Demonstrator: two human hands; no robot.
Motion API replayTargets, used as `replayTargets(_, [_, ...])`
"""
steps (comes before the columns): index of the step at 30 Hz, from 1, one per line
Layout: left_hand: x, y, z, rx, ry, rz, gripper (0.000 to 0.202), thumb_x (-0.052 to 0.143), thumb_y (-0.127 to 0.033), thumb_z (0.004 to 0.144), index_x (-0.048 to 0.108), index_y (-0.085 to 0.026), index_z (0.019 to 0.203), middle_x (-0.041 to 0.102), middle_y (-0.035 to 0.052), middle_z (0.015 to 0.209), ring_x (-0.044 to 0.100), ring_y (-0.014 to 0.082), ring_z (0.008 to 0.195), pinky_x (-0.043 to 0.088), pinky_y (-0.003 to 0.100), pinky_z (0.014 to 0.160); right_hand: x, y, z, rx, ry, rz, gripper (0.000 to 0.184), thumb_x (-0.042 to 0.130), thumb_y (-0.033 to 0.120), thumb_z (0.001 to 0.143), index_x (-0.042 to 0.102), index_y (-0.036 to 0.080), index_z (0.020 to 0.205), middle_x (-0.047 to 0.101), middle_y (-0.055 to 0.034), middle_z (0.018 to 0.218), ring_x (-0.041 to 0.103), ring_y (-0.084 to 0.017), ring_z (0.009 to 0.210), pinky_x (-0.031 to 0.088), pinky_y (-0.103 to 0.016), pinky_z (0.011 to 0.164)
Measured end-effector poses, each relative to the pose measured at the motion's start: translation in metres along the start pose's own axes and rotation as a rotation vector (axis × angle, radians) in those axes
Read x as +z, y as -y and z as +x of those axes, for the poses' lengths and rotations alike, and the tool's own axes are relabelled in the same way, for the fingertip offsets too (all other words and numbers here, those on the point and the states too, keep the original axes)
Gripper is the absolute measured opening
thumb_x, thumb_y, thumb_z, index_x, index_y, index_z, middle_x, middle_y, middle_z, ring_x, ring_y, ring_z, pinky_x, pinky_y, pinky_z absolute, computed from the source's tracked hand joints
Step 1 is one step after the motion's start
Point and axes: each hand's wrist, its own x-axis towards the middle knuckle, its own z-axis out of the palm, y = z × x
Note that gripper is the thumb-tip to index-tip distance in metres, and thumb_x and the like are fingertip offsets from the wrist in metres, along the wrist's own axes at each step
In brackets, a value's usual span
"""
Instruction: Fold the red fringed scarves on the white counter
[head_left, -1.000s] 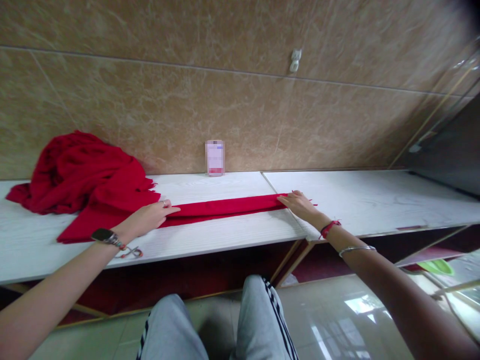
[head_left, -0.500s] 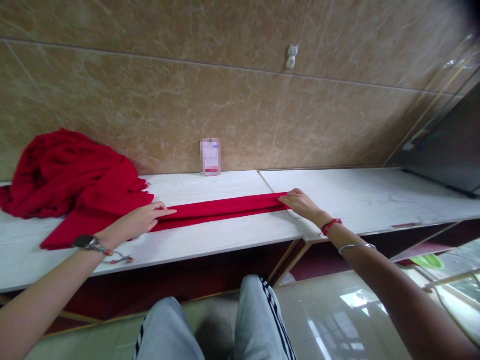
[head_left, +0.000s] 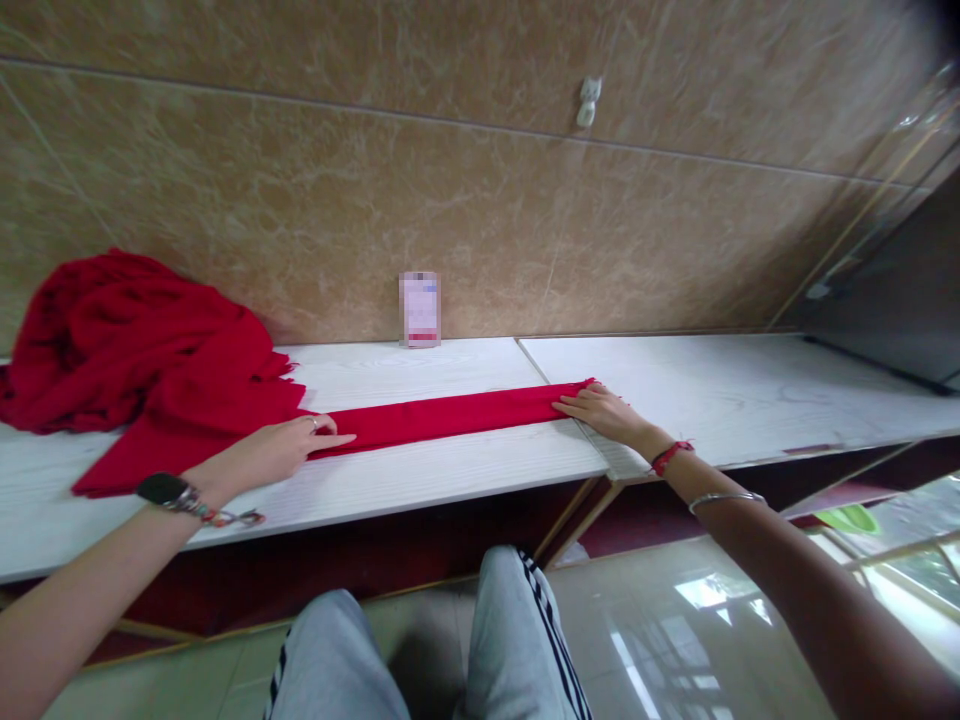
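Observation:
A long red scarf (head_left: 450, 415) with fringed ends lies partly folded into a narrow, flat strip on the white table. Its rest is a crumpled heap (head_left: 142, 340) at the left. My left hand (head_left: 289, 445) closes on the strip where it meets the heap, one finger or the thumb stretched along the cloth. At the strip's right end my right hand (head_left: 596, 410) rests with outstretched fingers on top of the cloth, beside a bit of fringe. The undersides of both hands are hidden.
The white tabletop (head_left: 720, 400) runs along a brown marbled wall (head_left: 337, 200). A small blurred pink card or box (head_left: 421, 310) stands against that wall. Dark red shelf space (head_left: 360, 560) opens below the table's front edge, close to my knees (head_left: 502, 600).
The strip's upper layer has come down over the lower one, so it now looks flat and even. My right hand has gone from pinching its end to lying on it.

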Motion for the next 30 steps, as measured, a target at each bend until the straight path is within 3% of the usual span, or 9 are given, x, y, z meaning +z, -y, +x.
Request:
replayTargets(3, [-0.011, -0.005, 0.011, 0.075, 0.073, -0.066, 0.043, 0.041, -0.012, 0.076, 0.061, -0.026, 0.112, 0.057, 0.0042, 0.115, 0.052, 0.0176, 0.101, 0.036, 0.025, 0.092, -0.001, 0.002, 0.000, 0.021, -0.021, 0.033, 0.041, 0.040, 0.009, 0.085, 0.052, 0.014, 0.123, 0.060, -0.0117, 0.116, 0.054, -0.024, 0.101, 0.037, -0.041, 0.088])
replayTargets(6, [-0.021, -0.022, 0.038, 0.117, 0.035, -0.093, 0.032, 0.039, -0.020, 0.083, 0.068, -0.022, 0.097, 0.059, 0.0040, 0.110, 0.053, 0.0163, 0.100, 0.035, 0.025, 0.094, -0.002, 0.005, 0.004, 0.073, -0.060, 0.101, 0.039, 0.041, 0.007, 0.082, 0.058, 0.014, 0.116, 0.063, -0.0112, 0.112, 0.054, -0.023, 0.102, 0.038, -0.040, 0.089])
replayTargets(11, [-0.009, -0.068, 0.088, 0.203, -0.155, -0.159, 0.037, 0.032, -0.022, 0.090, 0.057, -0.018, 0.117, 0.049, 0.0068, 0.128, 0.045, 0.0164, 0.115, 0.028, 0.028, 0.101, 0.004, 0.009, 0.007, 0.149, -0.105, 0.160, 0.038, 0.039, 0.006, 0.080, 0.062, 0.011, 0.109, 0.064, -0.0127, 0.108, 0.058, -0.022, 0.098, 0.042, -0.037, 0.089])
replayTargets(17, [0.024, -0.081, 0.102, 0.200, 0.009, -0.196, 0.044, 0.023, -0.030, 0.095, 0.026, -0.029, 0.138, 0.021, 0.0011, 0.147, 0.014, 0.0190, 0.135, 0.013, 0.041, 0.107, 0.018, 0.004, -0.005, 0.091, -0.102, 0.113, 0.041, 0.039, 0.003, 0.078, 0.059, 0.012, 0.112, 0.062, -0.0127, 0.113, 0.058, -0.022, 0.103, 0.043, -0.039, 0.090])
replayTargets(20, [0.023, -0.078, 0.102, 0.167, 0.056, -0.221, 0.044, 0.022, -0.033, 0.095, 0.025, -0.031, 0.138, 0.017, -0.0002, 0.148, 0.011, 0.0204, 0.135, 0.010, 0.045, 0.107, 0.017, 0.003, -0.010, 0.101, -0.123, 0.124, 0.041, 0.039, 0.002, 0.077, 0.061, 0.011, 0.110, 0.063, -0.0136, 0.111, 0.058, -0.023, 0.102, 0.045, -0.039, 0.088])
replayTargets(22, [0.019, -0.079, 0.103, 0.152, 0.061, -0.239, 0.043, 0.021, -0.033, 0.094, 0.031, -0.030, 0.136, 0.022, -0.0003, 0.147, 0.016, 0.0198, 0.134, 0.014, 0.044, 0.107, 0.010, 0.005, -0.007, 0.136, -0.147, 0.153, 0.038, 0.040, 0.004, 0.076, 0.064, 0.011, 0.105, 0.065, -0.0133, 0.106, 0.060, -0.024, 0.099, 0.045, -0.041, 0.087])
replayTargets(26, [0.021, -0.084, 0.108, 0.130, -0.090, -0.201, 0.042, 0.022, -0.028, 0.093, 0.042, -0.024, 0.130, 0.037, 0.0028, 0.140, 0.030, 0.0175, 0.129, 0.023, 0.036, 0.105, -0.015, 0.022, 0.026, 0.268, -0.288, 0.318, 0.037, 0.038, 0.007, 0.077, 0.065, 0.014, 0.102, 0.067, -0.0110, 0.102, 0.060, -0.022, 0.097, 0.047, -0.039, 0.087])
replayTargets(28, [0.028, -0.086, 0.110, 0.123, -0.167, -0.154, 0.044, 0.023, -0.027, 0.092, 0.039, -0.023, 0.133, 0.032, 0.0046, 0.143, 0.027, 0.0192, 0.130, 0.023, 0.038, 0.105, -0.025, 0.039, 0.054, 0.326, -0.354, 0.439, 0.037, 0.035, 0.012, 0.083, 0.061, 0.012, 0.110, 0.062, -0.0125, 0.111, 0.056, -0.020, 0.105, 0.045, -0.036, 0.090])
replayTargets(30, [0.034, -0.086, 0.111, 0.115, -0.178, -0.124, 0.046, 0.023, -0.026, 0.092, 0.034, -0.021, 0.136, 0.027, 0.0056, 0.145, 0.023, 0.0208, 0.133, 0.021, 0.042, 0.105, -0.027, 0.059, 0.083, 0.298, -0.314, 0.512, 0.039, 0.035, 0.021, 0.088, 0.052, 0.010, 0.121, 0.055, -0.0148, 0.123, 0.050, -0.020, 0.114, 0.041, -0.036, 0.096])
